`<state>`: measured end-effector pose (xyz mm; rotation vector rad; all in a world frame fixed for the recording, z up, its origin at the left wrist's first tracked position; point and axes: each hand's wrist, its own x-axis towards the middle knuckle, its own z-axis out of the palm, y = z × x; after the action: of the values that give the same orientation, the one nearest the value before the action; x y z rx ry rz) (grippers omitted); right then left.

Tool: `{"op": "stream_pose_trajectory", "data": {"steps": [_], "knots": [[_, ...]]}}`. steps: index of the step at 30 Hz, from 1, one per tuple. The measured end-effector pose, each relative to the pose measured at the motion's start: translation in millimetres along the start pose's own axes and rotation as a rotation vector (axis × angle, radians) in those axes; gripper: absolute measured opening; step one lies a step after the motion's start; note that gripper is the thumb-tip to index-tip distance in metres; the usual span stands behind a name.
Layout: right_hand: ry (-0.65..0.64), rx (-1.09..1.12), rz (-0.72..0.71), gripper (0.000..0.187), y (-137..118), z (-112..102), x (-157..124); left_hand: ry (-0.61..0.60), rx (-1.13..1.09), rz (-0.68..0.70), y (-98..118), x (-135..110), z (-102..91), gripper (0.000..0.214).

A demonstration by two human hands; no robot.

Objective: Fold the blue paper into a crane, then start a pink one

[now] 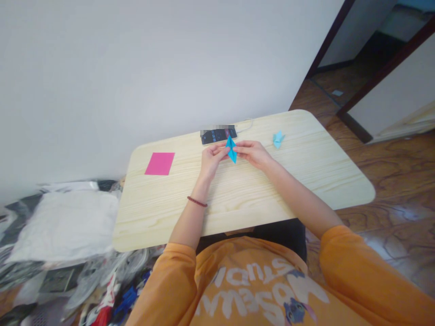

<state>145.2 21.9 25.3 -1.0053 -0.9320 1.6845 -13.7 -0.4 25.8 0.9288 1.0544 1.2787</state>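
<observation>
A piece of folded blue paper [231,149], narrow and diamond-shaped, is held upright above the table between my two hands. My left hand [214,156] pinches its left side, with the thumb on the near face. From the other side, my right hand [253,153] grips the right edge with closed fingers. The fingers behind the paper are partly hidden. A dark red beaded bracelet [197,202] circles my left wrist.
A flat pink paper square [160,164] lies on the left of the pale wooden table [244,190]. Behind my hands is a phone [217,135] with a cable. A light blue folded paper figure [278,139] sits to the right. A white wall borders the far edge.
</observation>
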Motion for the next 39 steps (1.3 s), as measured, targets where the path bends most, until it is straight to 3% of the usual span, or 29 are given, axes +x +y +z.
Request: {"op": "stream_pose_trajectory", "data": {"steps": [17,39], "knots": [[0.027,0.033,0.041,0.033,-2.2,2.9,-1.8,0.027,0.043,0.017,-0.5,-0.4,0.2,0.049],[-0.062,0.043,-0.054,0.038,-2.8,3.1,-3.4,0.163,0.005,0.053,-2.9,0.9,1.8,0.040]]}}
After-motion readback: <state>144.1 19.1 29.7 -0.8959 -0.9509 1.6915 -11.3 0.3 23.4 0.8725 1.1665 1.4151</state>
